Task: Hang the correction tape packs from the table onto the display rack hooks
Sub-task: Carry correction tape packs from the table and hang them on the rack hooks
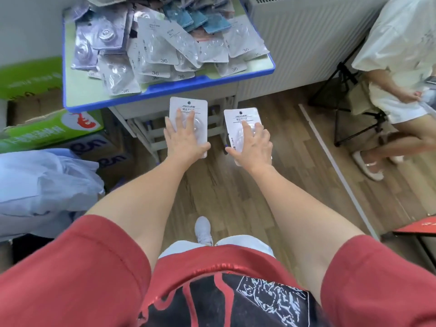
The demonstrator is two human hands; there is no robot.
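Head view: table (79, 90) heaped with packs (157, 51), seated person (391, 55) right.

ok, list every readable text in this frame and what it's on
"JINUO": top of the left pack and of the right pack.
"36": bottom edge of several packs piled on the table.
Smaller lines under "JINUO": too small to read surely.
Print on the green box, cardboard box and shirt print: blurred, unreadable.
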